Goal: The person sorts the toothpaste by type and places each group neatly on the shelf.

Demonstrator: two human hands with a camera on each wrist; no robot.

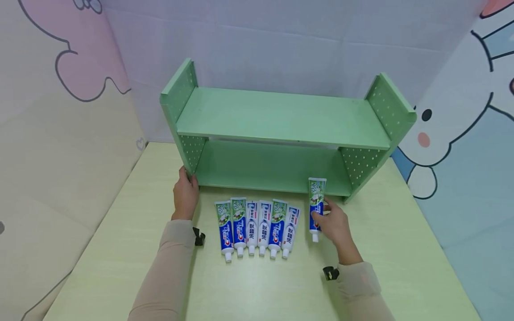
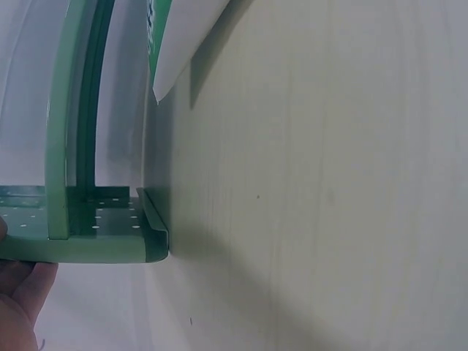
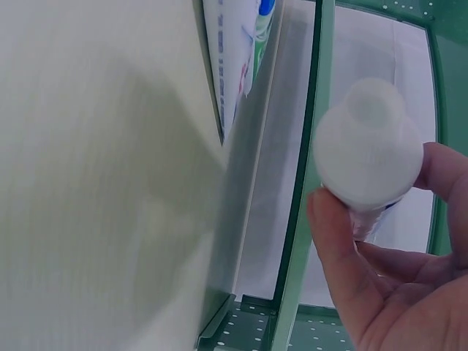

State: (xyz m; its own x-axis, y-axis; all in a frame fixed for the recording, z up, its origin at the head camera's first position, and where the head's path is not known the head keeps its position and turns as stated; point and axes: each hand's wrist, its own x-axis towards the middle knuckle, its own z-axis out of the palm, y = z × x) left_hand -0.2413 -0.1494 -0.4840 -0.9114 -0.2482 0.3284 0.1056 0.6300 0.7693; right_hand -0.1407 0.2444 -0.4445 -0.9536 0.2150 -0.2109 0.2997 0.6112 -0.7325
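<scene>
My right hand (image 1: pixel 334 222) pinches a blue, green and white toothpaste tube (image 1: pixel 317 200) between thumb and fingers, its cap towards me. The tube is lifted in front of the lower board of a green two-tier shelf (image 1: pixel 281 118). In the right wrist view its white cap end (image 3: pixel 369 150) faces the camera and hides most of the tube. My left hand (image 1: pixel 186 196) grips the front edge of the shelf's left side panel, thumb inside; in the left wrist view only part of the hand (image 2: pixel 22 307) shows.
Several toothpaste tubes (image 1: pixel 251 227), some blue-green and some white, lie in a row on the pale table (image 1: pixel 249 290) before the shelf, caps towards me. Dotted side panels (image 1: pixel 389 111) bound the shelf. A cloth backdrop (image 1: pixel 273 49) hangs behind.
</scene>
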